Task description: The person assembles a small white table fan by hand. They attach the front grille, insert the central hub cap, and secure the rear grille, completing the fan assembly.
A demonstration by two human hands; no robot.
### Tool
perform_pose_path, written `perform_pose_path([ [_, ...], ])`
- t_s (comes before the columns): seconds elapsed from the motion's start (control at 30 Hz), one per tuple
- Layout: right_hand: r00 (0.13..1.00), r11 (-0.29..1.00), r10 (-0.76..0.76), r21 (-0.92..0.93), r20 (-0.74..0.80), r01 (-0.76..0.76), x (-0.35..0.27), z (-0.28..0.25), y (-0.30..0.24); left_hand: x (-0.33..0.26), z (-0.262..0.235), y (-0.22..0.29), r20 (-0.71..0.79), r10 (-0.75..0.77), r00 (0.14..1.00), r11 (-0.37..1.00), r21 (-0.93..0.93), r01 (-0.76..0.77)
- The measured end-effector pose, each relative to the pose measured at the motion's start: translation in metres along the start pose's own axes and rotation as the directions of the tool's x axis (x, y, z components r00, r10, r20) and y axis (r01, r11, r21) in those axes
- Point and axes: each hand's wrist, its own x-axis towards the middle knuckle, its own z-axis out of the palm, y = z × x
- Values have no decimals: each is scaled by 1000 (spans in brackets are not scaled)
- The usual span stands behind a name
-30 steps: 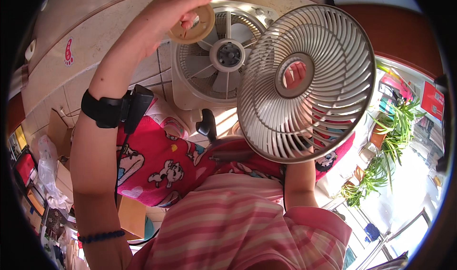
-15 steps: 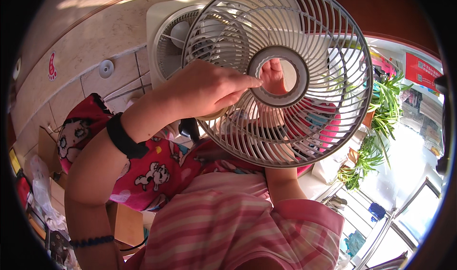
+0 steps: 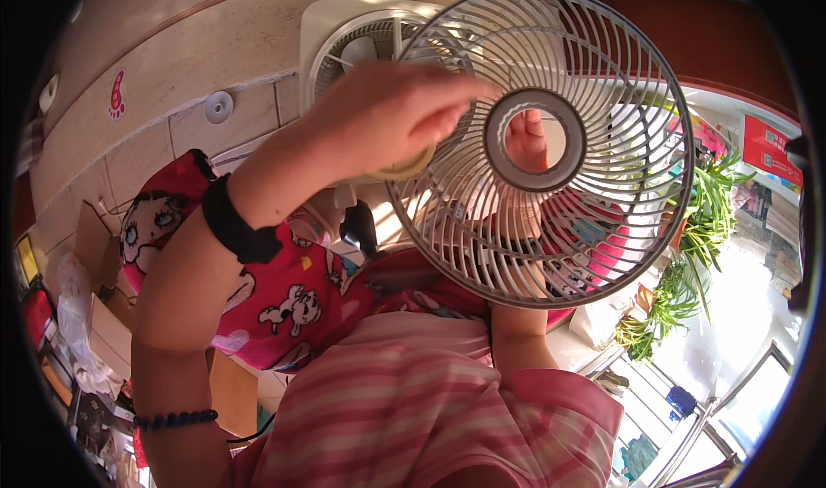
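Observation:
A round grey fan grille (image 3: 602, 230) is held upright in front of me. My right hand (image 3: 527, 141) grips it from behind; its fingers show through the grille's open centre ring. My left hand (image 3: 387, 114), with a black band on its wrist, reaches across the grille's left side, fingertips pointing at the centre ring. A beige plastic ring (image 3: 408, 165) sits under its palm, mostly hidden. Behind both stands a white box fan (image 3: 344, 32) with its blades bare.
A red cartoon-print cloth (image 3: 284, 299) lies over my lap. Green potted plants (image 3: 705, 221) stand at the right. Cardboard boxes (image 3: 103, 342) and bags sit at the lower left, under a tiled wall with a round white disc (image 3: 218, 106).
My left hand came down from high up with the beige ring to the grille's left side. The grille rose and moved closer, now covering part of the box fan.

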Motion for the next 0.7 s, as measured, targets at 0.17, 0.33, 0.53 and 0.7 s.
perform_pose_path([
  [0.17,995,867,-73,-497,-66,30,-8,12,-37,13,-112,-10,-413,-506,757,862,-276,426],
  [0.33,965,260,-228,-947,130,189,8,17,-17,3,-133,-21,-525,-587,617,810,-392,437],
  [0.53,884,-469,-100,-805,456,362,43,12,63,12,-108,-39,-567,-455,687,888,-238,393],
  [0.7,899,-480,-55,-802,434,357,75,1,113,17,-109,-34,-514,-447,732,894,-272,355],
])
